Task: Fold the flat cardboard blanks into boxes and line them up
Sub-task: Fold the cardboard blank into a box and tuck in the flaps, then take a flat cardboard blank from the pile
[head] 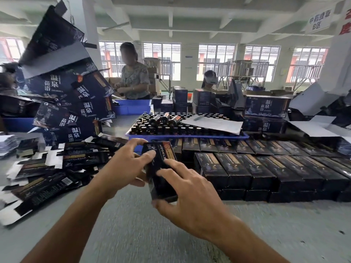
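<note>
1. Grey desk [133,224] filled the foreground of a bright workshop with windows along the far wall, and the held box served as the landmark for everything else.
2. Both hands clamped one dark folded box [161,171] above the desk, its top end tilted away from the camera.
3. Left hand [123,168] wrapped the box's left side, fingers curled over its upper face, thumb underneath.
4. Right hand [190,198] gripped the near end, index finger laid flat along the face, thumb at the lower corner.
5. Right of the box, finished boxes [266,168] stood in tight rows, touching one another, with a further row behind them.
6. Left of the box, flat blanks [47,177] lay in a loose, overlapping heap.
7. Beyond the box sat a blue tray [190,136] packed with small dark bottles [171,126], a sheet of grey card [212,123] lying over its right part.
8. Far left of the box, large printed cartons [76,103] leaned in a tall, tipping pile.
9. Behind the tray, two people [133,76] worked at the far side.
</note>
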`<control>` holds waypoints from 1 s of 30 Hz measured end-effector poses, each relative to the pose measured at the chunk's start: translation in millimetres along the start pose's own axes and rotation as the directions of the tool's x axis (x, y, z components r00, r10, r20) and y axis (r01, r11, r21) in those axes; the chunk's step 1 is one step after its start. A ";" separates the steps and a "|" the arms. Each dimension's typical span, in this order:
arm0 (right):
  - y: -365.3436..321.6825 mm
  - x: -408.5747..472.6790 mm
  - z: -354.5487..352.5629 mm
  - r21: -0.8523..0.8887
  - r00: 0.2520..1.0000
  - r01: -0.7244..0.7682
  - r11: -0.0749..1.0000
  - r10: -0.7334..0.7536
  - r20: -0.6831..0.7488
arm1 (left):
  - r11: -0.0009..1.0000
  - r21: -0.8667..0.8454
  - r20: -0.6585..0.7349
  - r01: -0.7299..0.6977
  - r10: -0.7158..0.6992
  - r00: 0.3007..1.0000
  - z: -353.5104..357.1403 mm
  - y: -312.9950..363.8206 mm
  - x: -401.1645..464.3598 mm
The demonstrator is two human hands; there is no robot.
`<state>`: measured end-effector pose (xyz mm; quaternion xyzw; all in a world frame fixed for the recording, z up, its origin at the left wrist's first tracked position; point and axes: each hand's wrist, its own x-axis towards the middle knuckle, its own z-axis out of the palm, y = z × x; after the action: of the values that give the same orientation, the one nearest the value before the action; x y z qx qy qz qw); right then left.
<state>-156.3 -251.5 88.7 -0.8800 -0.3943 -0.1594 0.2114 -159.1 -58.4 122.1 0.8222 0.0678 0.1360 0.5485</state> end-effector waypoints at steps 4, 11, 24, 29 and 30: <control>10.2 3.3 19.1 -0.115 0.986 -0.135 0.984 0.145 0.083 | 0.983 0.186 0.007 0.006 -0.008 1.000 -11.1 -3.5 2.2; 39.0 5.6 58.7 -0.350 0.943 -0.172 0.921 0.256 0.211 | 0.988 0.150 -0.043 -0.036 0.042 0.998 -41.6 5.8 -1.0; 52.5 9.5 71.3 -0.338 0.930 -0.216 0.916 0.299 0.215 | 0.977 0.196 0.029 -0.089 0.085 0.996 -36.7 7.7 -1.2; 54.5 7.8 75.0 -0.284 0.922 -0.251 0.925 0.318 0.222 | 0.980 0.178 0.037 -0.087 0.082 0.996 -36.6 6.6 -0.8; 54.6 7.4 75.6 -0.280 0.923 -0.250 0.927 0.316 0.222 | 0.980 0.178 0.039 -0.087 0.082 0.996 -36.9 6.0 -0.9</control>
<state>-101.5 -241.9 13.6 -0.9606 -0.2638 -0.0566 0.0675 -171.2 -28.4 140.8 0.8724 0.0362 0.1397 0.4669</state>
